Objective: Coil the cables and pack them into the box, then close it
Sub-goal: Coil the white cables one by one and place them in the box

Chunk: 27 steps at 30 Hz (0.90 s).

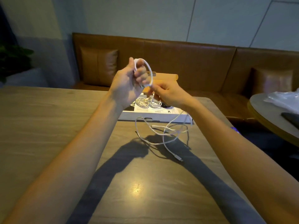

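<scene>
Both hands are raised above the middle of the frame, over a wooden bench (48,120). The left hand (129,84) is turned palm-up with its fingers curled round one loop of a white cable (151,73), which arcs over the fingertips and down the right side of the fist. The right hand (168,94), just beside it and slightly lower, pinches the same cable between thumb and fingers where the loop comes down.

From there the cable drops to the bench and lies in loose, crossing bends in the centre of the frame, ending in a plug (178,157) nearer the viewer.

Behind the hands sits a shallow white box (155,116), open, with its brown lid (166,77) standing up at the back. Inside it lie coiled white cables (148,102), already bundled, on a printed sheet (a dark item shows at the box's left edge, too hidden to name).

A brown leather sofa (186,57) with cushions (98,65) runs along the wall in the upper half. At the right edge a second, round bench (265,122) holds a clear plastic bag (284,101) and a dark flat object (291,118). A plant (13,60) sits in shadow at the upper left.
</scene>
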Tool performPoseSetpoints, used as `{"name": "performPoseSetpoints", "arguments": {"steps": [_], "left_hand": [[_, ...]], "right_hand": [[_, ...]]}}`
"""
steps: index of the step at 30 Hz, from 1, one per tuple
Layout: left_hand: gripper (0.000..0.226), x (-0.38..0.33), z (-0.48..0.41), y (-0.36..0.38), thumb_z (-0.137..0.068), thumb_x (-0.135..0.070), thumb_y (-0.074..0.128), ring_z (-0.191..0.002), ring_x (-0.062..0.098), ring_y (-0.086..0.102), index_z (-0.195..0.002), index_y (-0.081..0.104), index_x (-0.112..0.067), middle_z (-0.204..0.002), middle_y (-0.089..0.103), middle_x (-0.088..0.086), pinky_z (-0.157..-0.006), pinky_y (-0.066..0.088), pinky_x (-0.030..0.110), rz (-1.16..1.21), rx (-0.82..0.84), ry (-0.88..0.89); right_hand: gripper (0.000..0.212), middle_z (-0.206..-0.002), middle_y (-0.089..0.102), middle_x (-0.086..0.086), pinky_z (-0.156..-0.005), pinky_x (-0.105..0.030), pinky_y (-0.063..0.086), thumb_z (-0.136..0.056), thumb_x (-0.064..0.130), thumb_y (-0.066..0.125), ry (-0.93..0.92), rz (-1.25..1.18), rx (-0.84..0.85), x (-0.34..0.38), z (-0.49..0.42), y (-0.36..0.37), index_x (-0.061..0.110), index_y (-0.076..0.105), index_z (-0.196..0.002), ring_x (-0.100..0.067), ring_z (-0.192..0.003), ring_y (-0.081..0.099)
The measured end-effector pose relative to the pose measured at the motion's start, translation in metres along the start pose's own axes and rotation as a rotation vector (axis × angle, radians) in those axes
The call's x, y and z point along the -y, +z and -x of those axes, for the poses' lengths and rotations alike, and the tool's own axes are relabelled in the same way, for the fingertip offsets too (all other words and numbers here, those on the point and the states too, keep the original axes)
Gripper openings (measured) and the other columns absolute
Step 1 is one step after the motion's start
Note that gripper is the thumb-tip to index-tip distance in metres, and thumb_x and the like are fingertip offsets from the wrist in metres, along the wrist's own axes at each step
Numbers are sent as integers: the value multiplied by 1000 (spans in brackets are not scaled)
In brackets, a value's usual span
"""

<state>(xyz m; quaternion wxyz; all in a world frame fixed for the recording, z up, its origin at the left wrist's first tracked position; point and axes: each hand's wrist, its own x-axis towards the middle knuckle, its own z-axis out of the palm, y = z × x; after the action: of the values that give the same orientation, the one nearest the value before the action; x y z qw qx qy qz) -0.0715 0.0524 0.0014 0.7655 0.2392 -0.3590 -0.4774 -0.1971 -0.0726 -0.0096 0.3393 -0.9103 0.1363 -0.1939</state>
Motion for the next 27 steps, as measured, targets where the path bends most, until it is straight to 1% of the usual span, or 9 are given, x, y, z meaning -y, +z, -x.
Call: {"name": "performPoseSetpoints", "arguments": {"steps": [4,7,9,13,16,19,21,24,27], "left_hand": [[28,-1,-9,-9,-109,-25,34,-68,13,54,-101,56,-8,-75,54,4,-70,44,21,-1199,-221,379],[31,7,-9,-22,-108,-28,37,-77,21,55,-91,57,-12,-80,55,5,-66,34,28,-1775,-93,192],[43,10,-3,-26,-109,-37,32,-67,19,49,-87,61,-12,-72,52,5,-62,38,36,-1560,-37,-64],[53,-2,13,-18,-105,-46,27,-45,10,14,-72,54,-14,-51,22,-7,-44,15,24,-609,132,-365],[52,-9,17,-4,-106,-42,26,-47,8,11,-73,55,-15,-55,17,-6,-44,14,23,-133,245,-289],[44,-6,9,11,-109,-35,25,-54,9,28,-92,56,-9,-63,31,-2,-54,36,23,90,128,-55],[42,-2,2,12,-110,-32,26,-64,12,45,-101,58,-6,-70,44,2,-70,49,27,-211,-19,117],[35,7,-5,1,-109,-27,33,-73,15,58,-101,59,-5,-78,58,5,-75,48,29,-1237,-125,346],[33,19,-5,-17,-107,-34,38,-77,18,52,-89,56,-13,-83,56,1,-68,38,36,-1794,-95,232]], "right_hand": [[31,-72,64,0,-62,-27,42,-100,37,56,-12,238,207,8,8,1,13,76,-98,-9,-63,51],[31,-70,62,-1,-52,-14,36,-98,41,60,-58,253,153,15,8,-15,15,76,-99,-1,-58,49],[27,-67,62,4,-53,-17,36,-94,42,66,-121,239,69,17,6,-26,18,77,-96,-2,-58,50],[30,-69,59,-3,-52,-18,36,-94,39,66,-140,68,-98,11,3,-31,10,74,-95,-6,-58,46],[42,-69,55,-6,-54,-30,38,-104,39,48,-71,-42,-66,6,4,-20,3,70,-100,-15,-57,44],[41,-67,54,-4,-51,-32,40,-108,32,40,-4,-43,44,5,9,-5,3,68,-99,-13,-53,45],[30,-68,57,-3,-50,-27,45,-106,23,46,-14,50,111,9,13,0,7,70,-102,-10,-53,48],[23,-73,62,-2,-52,-19,47,-104,21,51,-14,160,184,15,14,-6,11,71,-109,-7,-56,51],[24,-74,64,6,-55,-16,44,-101,30,57,-87,213,118,18,13,-17,15,74,-109,-2,-59,53]]}}
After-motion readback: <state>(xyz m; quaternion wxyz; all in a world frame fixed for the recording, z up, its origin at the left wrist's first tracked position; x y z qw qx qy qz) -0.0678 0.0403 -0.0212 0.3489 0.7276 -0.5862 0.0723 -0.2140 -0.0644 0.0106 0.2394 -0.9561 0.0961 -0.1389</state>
